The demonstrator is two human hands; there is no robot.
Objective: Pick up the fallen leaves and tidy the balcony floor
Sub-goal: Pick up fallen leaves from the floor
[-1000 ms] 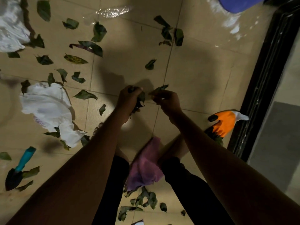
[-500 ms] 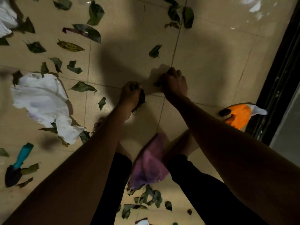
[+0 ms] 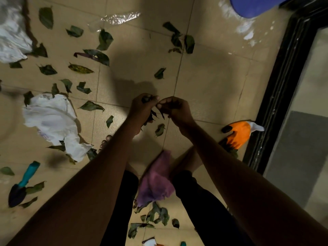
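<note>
Dark green leaves lie scattered over the beige tiled floor [image 3: 213, 82], with several at the upper left and a cluster [image 3: 179, 39] at the top centre. My left hand [image 3: 142, 109] grips a bunch of leaves [image 3: 150, 116] that hang below its fingers. Touching it from the right, my right hand [image 3: 175, 108] pinches a leaf against that bunch. A single leaf [image 3: 159, 129] lies on the tile just below both hands, another [image 3: 159, 73] lies above them. More leaves [image 3: 156, 215] sit between my legs.
A white crumpled bag [image 3: 51, 119] lies at the left, a teal-handled trowel [image 3: 23, 183] at the lower left. An orange glove [image 3: 239, 133] rests by the black door frame [image 3: 284, 86]. A purple cloth [image 3: 156, 180] lies by my feet. A blue tub [image 3: 255, 5] stands at the top right.
My right hand has come back from the floor further ahead with a leaf and now meets my left hand. The view has tilted back up.
</note>
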